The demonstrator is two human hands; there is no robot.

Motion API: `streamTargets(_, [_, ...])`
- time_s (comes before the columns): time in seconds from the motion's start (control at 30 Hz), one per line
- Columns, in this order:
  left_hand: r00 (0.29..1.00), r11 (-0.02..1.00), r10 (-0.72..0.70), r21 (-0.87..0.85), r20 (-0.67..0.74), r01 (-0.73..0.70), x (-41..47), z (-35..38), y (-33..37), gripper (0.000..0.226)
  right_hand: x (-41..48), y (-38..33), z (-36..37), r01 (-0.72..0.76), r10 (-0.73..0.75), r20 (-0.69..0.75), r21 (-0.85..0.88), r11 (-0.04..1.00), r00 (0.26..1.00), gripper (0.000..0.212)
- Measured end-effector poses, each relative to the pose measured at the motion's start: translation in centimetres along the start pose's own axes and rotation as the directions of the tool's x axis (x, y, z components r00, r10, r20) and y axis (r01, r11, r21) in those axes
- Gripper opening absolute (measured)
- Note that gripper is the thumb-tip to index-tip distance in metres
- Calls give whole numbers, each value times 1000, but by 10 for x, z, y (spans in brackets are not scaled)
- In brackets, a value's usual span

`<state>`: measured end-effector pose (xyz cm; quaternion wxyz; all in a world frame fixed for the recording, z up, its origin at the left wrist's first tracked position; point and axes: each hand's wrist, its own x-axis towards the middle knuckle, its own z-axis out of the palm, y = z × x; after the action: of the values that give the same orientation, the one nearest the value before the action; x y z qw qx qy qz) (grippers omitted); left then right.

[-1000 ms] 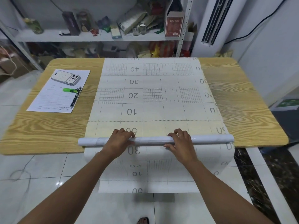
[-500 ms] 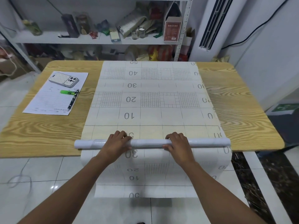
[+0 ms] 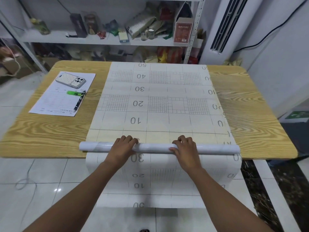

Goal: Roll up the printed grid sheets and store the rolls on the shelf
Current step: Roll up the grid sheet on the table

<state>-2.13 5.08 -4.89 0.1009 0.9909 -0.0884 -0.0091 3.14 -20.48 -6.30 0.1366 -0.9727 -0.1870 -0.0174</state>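
Note:
A long printed grid sheet [image 3: 157, 104] with upside-down numbers lies flat down the middle of the wooden table [image 3: 250, 114]; its near end hangs over the front edge toward the floor. A white roll [image 3: 155, 147] lies crosswise on the sheet at the table's front edge. My left hand [image 3: 122, 148] grips the roll left of centre, fingers curled over its top. My right hand [image 3: 186, 149] grips it right of centre the same way. The white metal shelf [image 3: 100, 41] stands behind the table.
On the table's left lies a printed form [image 3: 55, 101] with a phone [image 3: 71, 80], a green highlighter [image 3: 74, 93] and a pen [image 3: 79, 102] on it. The shelf holds boxes, jars and bags. A white air conditioner [image 3: 222, 27] stands back right. Tiled floor surrounds the table.
The view has shifted slightly, so the table sits a little lower in frame. Both hands stay on the roll at the front edge with barely any change in grip.

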Motion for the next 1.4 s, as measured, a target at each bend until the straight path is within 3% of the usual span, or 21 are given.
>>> streamTargets(0.37, [999, 993, -25, -120, -39, 20, 3, -1, 12, 47, -4, 10, -6, -13, 7, 58, 115, 993, 998, 43])
streamTargets(0.53, [998, 1000, -3, -26, -57, 2, 5, -1, 12, 53, -2, 13, -7, -16, 8, 57, 140, 990, 998, 43])
streamTargets(0.83, [998, 998, -34, -63, -54, 30, 16, 2, 3, 24, 3, 13, -8, -13, 8, 51, 94, 996, 999, 35])
streamTargets(1.03, [996, 974, -79, -210, 29, 83, 15, 1, 1, 28, 7, 17, -8, -7, 0, 125, 57, 998, 992, 33])
streamTargets(1.27, [996, 991, -25, -126, 84, 36, 13, 13, -8, 63, 6, 11, -14, -54, 36, 145, 124, 991, 989, 42])
streamTargets(1.4, [995, 979, -59, -189, 78, 73, 13, 11, -6, 53, 4, 7, -21, -123, 97, 145, 185, 975, 985, 34])
